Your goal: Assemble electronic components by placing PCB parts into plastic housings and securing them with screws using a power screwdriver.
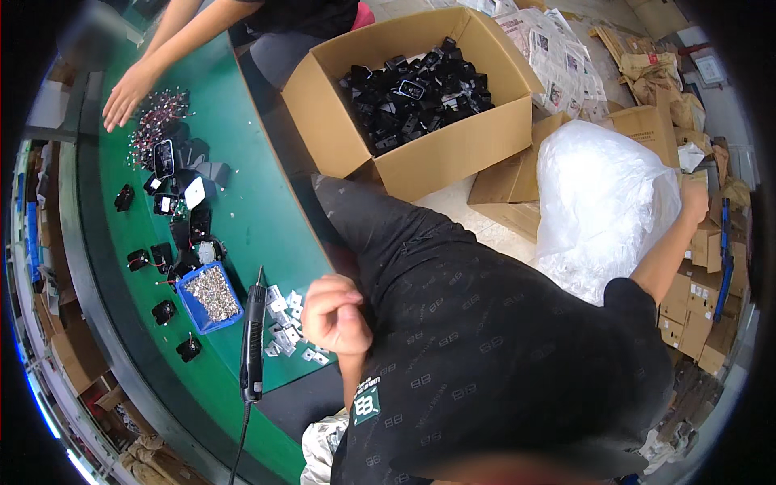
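Observation:
My left hand (335,315) is raised by the table's right edge, its fingers curled in. Whatever may be inside them is hidden. Beside it, small silvery metal plates (283,319) lie scattered on the green table (271,218). A black electric screwdriver (253,339) with its cord stands between these plates and a blue tray (229,325) of small metal parts. Out to the right, my right hand (693,200) grips the edge of a large clear plastic bag (606,202) with whitish contents. Its fingertips are partly hidden.
A co-worker's hand (129,93) hovers over a pile of small wired parts (162,117). Black housings (164,158) lie along the table. An open cardboard box (453,153) full of black housings stands beyond my lap. Stacked cartons (687,315) line the right side.

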Motion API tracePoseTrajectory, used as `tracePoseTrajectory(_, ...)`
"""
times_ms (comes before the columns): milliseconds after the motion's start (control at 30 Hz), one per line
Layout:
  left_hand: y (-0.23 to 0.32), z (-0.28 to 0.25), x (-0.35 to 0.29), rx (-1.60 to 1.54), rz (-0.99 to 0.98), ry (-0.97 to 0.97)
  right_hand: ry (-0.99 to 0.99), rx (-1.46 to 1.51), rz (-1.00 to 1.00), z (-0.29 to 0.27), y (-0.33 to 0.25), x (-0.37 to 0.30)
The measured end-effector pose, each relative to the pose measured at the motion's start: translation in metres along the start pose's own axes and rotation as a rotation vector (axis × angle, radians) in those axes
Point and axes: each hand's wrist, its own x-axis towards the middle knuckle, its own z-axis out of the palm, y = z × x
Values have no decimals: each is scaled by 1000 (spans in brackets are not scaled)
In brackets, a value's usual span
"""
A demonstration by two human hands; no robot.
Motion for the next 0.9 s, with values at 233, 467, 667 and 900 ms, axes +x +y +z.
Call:
tracePoseTrajectory(233, -30, 18, 43, 502, 252, -434, -501, 757, 177, -26, -203, -30)
tracePoseTrajectory(467, -94, -1, 71, 900, -98, -347, -861, 615, -52, 280, -363, 1)
tracePoseTrajectory(667, -117, 12, 92, 1024, -208, -356, -868, 304, 368, 400, -308, -53)
tracePoseTrajectory(900, -114, 3, 79, 1175, -303, -247, -978, 633, 411, 445, -335, -81)
